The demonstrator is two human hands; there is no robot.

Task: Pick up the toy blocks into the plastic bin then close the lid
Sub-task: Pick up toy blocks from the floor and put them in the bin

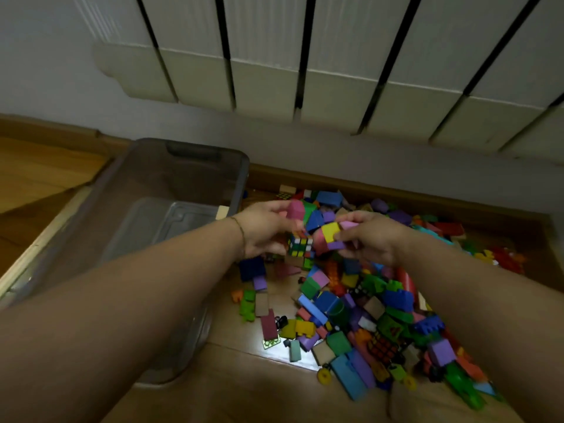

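The translucent grey plastic bin (137, 184) is sitting open-topped on the wooden floor's (244, 389) left side, the left forearm (137, 285) crossing its near right corner. Many-coloured toy blocks (366, 300) are crowding the floor up to the bin's right wall; a white ribbed radiator (335, 56) is overhanging the far edge.

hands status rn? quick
Left hand: grips a pink block.
Right hand: grips a clump of blocks.
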